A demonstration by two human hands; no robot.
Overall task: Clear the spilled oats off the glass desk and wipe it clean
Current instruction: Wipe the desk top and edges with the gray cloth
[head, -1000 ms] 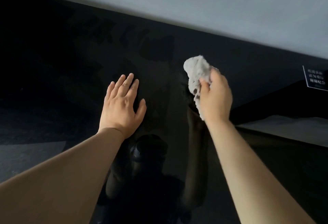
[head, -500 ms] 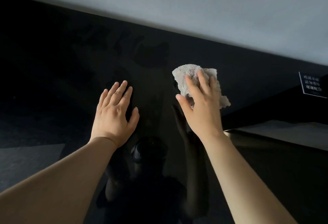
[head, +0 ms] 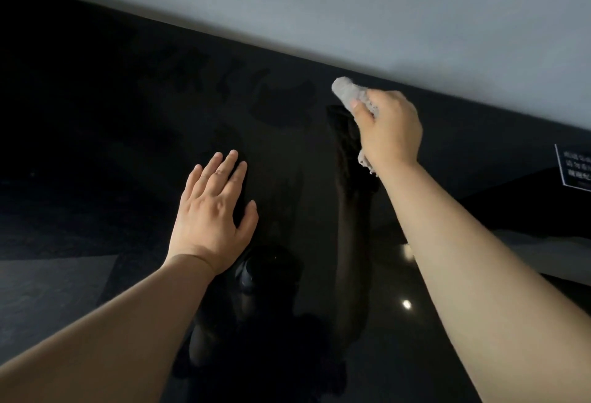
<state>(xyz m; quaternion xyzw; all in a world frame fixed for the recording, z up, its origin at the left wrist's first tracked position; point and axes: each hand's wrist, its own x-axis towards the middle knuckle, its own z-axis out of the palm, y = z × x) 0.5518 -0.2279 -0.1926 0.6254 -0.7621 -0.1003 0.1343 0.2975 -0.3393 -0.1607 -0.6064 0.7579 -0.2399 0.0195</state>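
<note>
On the black glass table, near its far edge by the grey wall: right hand grips a bunched grey cloth. Fingers curled round it, thumb across the front. One wad pokes out past the thumb toward the wall, a ragged end hangs out by the wrist. I cannot tell whether the cloth touches the glass; its dark reflection lies just beneath. Left hand lies flat on the table, palm down, fingers straight and close together, thumb spread, holding nothing. It sits nearer to me than the right hand, well apart from the cloth. Glass mirrors both bare forearms and a dark rounded shape between them. At the right edge I see a small dark label with pale lettering, too blurred to read.
</note>
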